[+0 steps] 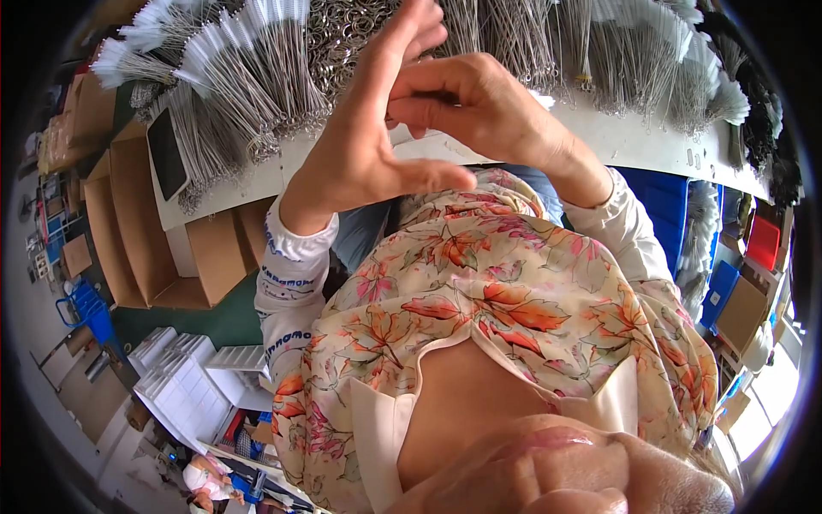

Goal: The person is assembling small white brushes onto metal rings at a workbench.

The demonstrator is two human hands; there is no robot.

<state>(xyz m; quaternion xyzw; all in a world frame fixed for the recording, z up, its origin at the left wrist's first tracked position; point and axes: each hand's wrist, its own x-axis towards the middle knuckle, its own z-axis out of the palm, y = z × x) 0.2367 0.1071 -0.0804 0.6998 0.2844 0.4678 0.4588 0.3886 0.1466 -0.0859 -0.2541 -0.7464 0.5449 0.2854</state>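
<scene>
My left hand (368,137) is raised above the table's near edge, thumb stretched out and fingers extended upward and apart from it. Close against its palm side, my right hand (492,107) has its fingers curled and thumb bent in. Whatever sits between the right fingertips, if anything, is hidden behind the left hand. Beyond both hands lie bundles of thin wire brushes (244,86) with white bristle ends. A heap of small metal rings (342,34) lies among them, and more wire brushes (591,51) spread to the right.
A dark phone (167,154) lies at the left end of the white table (599,135). Open cardboard boxes (154,231) stand below it. White plastic crates (184,385) are on the green floor. A blue bin (658,210) stands under the table at right. Another person (205,480) is at lower left.
</scene>
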